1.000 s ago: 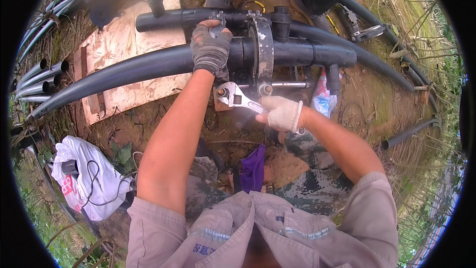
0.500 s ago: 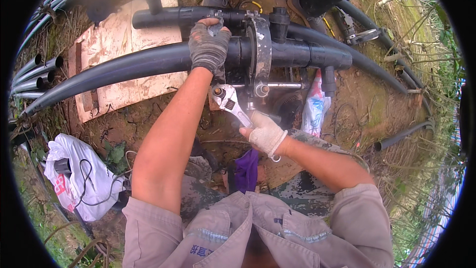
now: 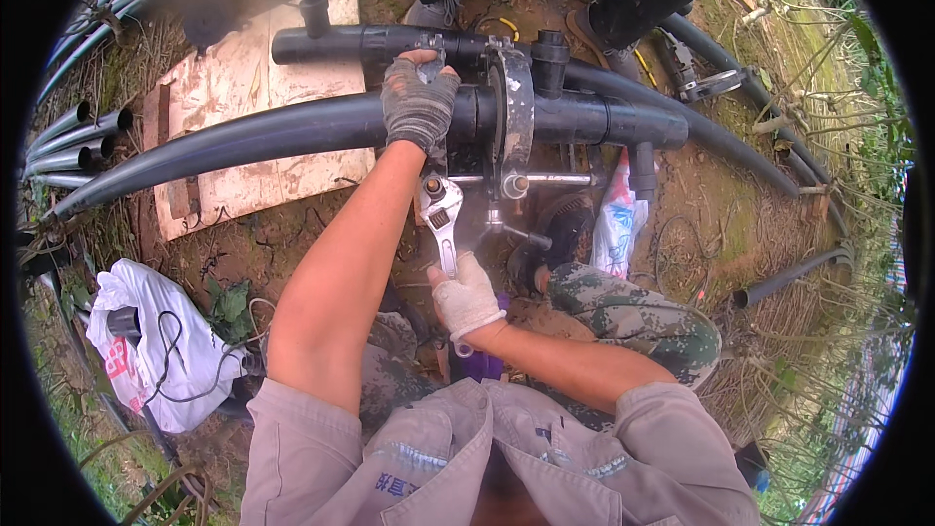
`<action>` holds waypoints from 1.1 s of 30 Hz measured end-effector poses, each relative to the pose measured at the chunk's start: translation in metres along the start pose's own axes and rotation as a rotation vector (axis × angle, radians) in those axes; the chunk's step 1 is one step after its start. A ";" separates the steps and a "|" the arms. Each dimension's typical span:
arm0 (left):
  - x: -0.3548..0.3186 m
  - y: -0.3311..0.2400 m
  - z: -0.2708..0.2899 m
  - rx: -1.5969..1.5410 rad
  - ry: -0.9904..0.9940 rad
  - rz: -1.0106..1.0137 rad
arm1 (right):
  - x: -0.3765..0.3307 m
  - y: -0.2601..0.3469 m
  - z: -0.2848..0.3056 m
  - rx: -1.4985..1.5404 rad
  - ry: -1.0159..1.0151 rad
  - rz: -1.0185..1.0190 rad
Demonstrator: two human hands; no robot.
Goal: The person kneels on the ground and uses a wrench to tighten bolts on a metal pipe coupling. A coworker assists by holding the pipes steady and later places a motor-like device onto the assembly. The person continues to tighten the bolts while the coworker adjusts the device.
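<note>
A long black pipe [image 3: 273, 131] is being carried across the bare ground [image 3: 760, 224], running from the left edge toward the upper right, and it is being passed through a metal clamp ring [image 3: 511, 107] near the middle. A second, shorter black pipe [image 3: 341, 42] is being kept just behind it. A pale wooden board [image 3: 243, 88] is being lain on by both pipes at the upper left of the ground, and a bundle of grey pipe ends [image 3: 73, 136] is being shown at the left edge. A white plastic bag [image 3: 146, 351] with a black cord over it is being left at the lower left of the ground.

The long pipe is being gripped from above by the left hand [image 3: 419, 102], closed in a dark worn glove, just left of the clamp ring. An adjustable wrench [image 3: 443, 224] is being held upright below the pipe, its head being set against a threaded rod [image 3: 545, 178] beside the ring. Its handle is being gripped by the right hand [image 3: 467, 297], closed in a white glove.

Another person's dark legs [image 3: 643, 0] are being seen at the top edge.
</note>
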State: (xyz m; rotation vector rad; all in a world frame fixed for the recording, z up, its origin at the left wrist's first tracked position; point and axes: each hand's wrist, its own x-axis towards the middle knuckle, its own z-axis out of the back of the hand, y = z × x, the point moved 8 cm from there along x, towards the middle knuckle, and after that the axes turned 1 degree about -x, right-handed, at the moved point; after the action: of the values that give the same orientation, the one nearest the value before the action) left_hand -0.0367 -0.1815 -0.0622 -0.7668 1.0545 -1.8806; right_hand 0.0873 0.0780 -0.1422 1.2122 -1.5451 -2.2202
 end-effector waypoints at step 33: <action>-0.013 0.000 -0.006 0.016 0.109 -0.200 | 0.033 0.088 0.120 -0.288 0.591 -0.350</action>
State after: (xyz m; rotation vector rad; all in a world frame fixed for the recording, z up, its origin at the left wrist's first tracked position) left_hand -0.0349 -0.1678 -0.0667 -0.7925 1.0609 -2.1184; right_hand -0.0440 0.1047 -0.0693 1.9151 -0.8091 -1.8996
